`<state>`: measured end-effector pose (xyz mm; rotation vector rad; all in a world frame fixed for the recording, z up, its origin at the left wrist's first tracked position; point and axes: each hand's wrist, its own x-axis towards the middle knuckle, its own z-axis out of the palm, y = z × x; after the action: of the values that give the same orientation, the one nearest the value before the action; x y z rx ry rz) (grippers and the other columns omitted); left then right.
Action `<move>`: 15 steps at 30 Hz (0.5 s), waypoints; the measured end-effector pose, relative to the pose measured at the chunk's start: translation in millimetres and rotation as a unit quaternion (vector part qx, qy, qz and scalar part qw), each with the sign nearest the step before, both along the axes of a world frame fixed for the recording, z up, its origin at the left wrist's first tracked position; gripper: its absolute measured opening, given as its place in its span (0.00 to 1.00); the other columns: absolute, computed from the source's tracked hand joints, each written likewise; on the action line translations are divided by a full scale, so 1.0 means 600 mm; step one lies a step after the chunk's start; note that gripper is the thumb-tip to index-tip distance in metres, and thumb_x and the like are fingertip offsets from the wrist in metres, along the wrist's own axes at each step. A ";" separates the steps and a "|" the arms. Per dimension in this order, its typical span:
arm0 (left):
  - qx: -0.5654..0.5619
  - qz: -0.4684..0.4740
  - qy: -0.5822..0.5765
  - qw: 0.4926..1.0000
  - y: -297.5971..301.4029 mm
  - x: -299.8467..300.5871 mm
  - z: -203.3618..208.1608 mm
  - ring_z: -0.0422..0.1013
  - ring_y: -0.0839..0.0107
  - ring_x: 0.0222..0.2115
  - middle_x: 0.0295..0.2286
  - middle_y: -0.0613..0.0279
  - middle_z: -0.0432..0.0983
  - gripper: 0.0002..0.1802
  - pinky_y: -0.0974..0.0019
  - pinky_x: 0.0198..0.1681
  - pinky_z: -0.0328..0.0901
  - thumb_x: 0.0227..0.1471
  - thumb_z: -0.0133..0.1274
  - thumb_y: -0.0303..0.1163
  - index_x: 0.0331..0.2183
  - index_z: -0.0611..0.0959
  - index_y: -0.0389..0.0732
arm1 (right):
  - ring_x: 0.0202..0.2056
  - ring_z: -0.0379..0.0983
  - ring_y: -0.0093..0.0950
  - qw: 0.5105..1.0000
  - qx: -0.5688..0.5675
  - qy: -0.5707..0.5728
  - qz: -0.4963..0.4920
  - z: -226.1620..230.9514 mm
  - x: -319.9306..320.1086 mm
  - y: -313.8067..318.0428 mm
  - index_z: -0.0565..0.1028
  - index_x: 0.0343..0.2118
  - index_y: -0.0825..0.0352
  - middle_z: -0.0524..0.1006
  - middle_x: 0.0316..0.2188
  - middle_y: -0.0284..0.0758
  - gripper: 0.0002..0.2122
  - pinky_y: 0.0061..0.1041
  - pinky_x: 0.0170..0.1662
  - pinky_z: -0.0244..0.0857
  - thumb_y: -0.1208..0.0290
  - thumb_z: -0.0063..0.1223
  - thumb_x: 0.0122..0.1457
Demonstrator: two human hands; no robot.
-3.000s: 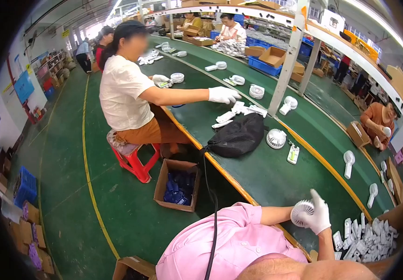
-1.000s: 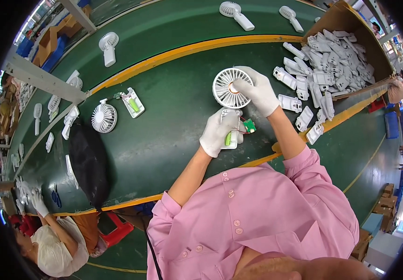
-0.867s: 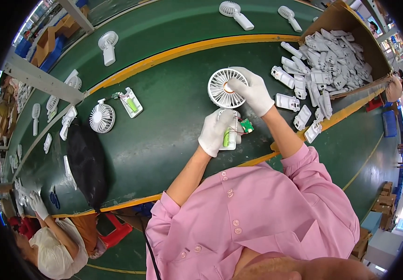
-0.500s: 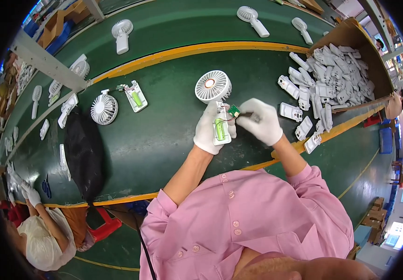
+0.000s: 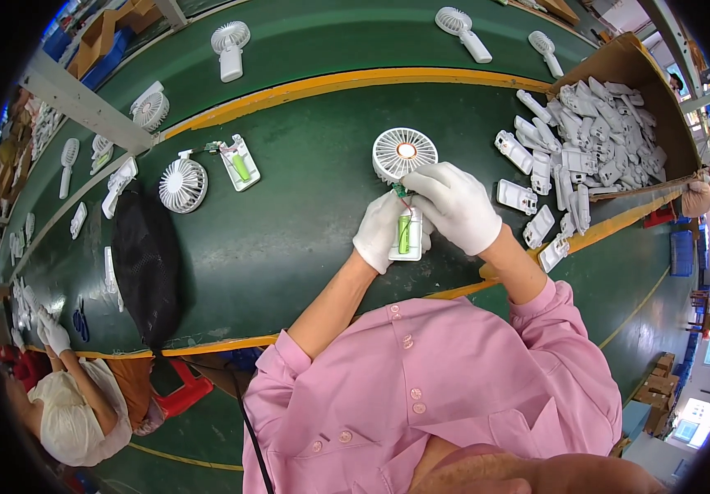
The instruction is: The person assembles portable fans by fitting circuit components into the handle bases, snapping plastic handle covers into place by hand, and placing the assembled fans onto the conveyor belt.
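Observation:
My left hand (image 5: 378, 231), in a white glove, is closed round the handle of a small white hand fan. The open handle shell (image 5: 394, 251) holds a green battery (image 5: 404, 234). The round fan head (image 5: 405, 154) points away from me, at the far end of the handle. My right hand (image 5: 458, 207), also gloved, pinches at a small green circuit board (image 5: 399, 190) by the fan's neck, where thin wires run to the battery. The right fingers partly cover the board.
At left lie another opened fan (image 5: 183, 185), its shell with battery (image 5: 241, 164) and a black bag (image 5: 147, 272). A cardboard box (image 5: 647, 107) of white shells stands at right, several spilling out. Beyond the yellow edge, fans (image 5: 230, 51) lie on a belt. A co-worker (image 5: 75, 412) sits lower left.
My right hand has moved left onto the circuit board, now held by the fan's neck. The held fan has shifted slightly right. Fans on the far belt have moved right.

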<state>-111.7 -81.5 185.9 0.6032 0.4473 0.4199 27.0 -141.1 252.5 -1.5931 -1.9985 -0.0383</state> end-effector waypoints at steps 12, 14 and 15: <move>-0.082 0.039 -0.021 0.996 0.000 0.009 -0.002 0.73 0.65 0.16 0.21 0.54 0.74 0.20 0.66 0.19 0.70 0.59 0.41 0.43 0.36 0.74 0.34 | 0.28 0.72 0.36 0.998 0.039 0.000 0.048 -0.022 -0.006 -0.019 0.74 0.34 0.66 0.74 0.29 0.36 0.11 0.31 0.31 0.67 0.79 0.57 0.45; -0.094 0.059 -0.004 0.994 0.000 0.011 0.000 0.73 0.65 0.16 0.21 0.54 0.74 0.20 0.66 0.19 0.70 0.59 0.41 0.43 0.37 0.74 0.33 | 0.28 0.72 0.36 0.998 0.031 0.004 0.049 -0.027 -0.009 -0.020 0.74 0.34 0.66 0.75 0.28 0.36 0.11 0.31 0.31 0.67 0.79 0.57 0.46; -0.087 0.055 0.002 0.995 0.002 0.010 0.004 0.73 0.64 0.16 0.21 0.54 0.74 0.21 0.65 0.18 0.70 0.59 0.41 0.44 0.37 0.74 0.33 | 0.28 0.72 0.36 0.999 0.002 0.033 0.027 -0.028 -0.008 -0.018 0.74 0.35 0.66 0.75 0.27 0.37 0.11 0.31 0.31 0.67 0.79 0.57 0.46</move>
<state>-105.5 -80.4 188.2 0.4111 0.5167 0.4796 22.3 -151.9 235.6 -1.5187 -1.9885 0.0299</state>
